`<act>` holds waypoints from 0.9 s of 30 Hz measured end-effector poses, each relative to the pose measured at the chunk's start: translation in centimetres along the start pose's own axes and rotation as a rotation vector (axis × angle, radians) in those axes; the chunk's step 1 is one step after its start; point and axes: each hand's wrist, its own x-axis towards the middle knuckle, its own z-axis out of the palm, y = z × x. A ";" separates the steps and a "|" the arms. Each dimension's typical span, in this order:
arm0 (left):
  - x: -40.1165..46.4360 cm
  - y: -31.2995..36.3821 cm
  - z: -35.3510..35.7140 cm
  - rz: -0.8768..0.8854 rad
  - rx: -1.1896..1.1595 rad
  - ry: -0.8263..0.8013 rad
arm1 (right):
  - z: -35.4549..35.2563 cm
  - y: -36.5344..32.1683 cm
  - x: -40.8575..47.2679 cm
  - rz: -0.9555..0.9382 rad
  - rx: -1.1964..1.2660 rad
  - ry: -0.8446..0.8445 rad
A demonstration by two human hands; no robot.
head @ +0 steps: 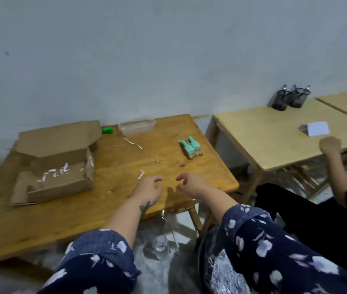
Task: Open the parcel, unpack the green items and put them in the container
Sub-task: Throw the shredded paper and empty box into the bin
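Observation:
A brown cardboard parcel (60, 166) lies open on the left of the wooden table (115, 200), its lid flap standing up at the back. A pack of mint-green items (191, 147) rests on the table's right side. A clear plastic container (137, 125) stands at the back edge near the wall, with a bright green object (107, 130) beside it. My left hand (149, 187) and my right hand (191, 183) hover side by side above the front of the table, fingers loosely curled, holding nothing.
White paper scraps (140, 174) are scattered on the table. A lighter table (274, 134) at the right carries two black mesh pen holders (291, 99) and a white card (314, 128). Another person's hand (330, 145) rests there. A clear bottle (161, 244) stands on the floor.

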 end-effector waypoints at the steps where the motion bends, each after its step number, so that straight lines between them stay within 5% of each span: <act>1: 0.3 -1.4 -1.0 -0.008 0.033 0.021 | 0.7 -1.1 0.8 -0.016 -0.009 0.003; 16: 7.5 -13.9 -4.9 0.111 0.358 0.135 | 9.5 -6.7 14.0 0.058 -0.367 0.118; 27: 8.4 -14.4 -5.1 0.148 0.400 0.197 | 8.1 -12.9 23.5 -0.203 -0.234 0.242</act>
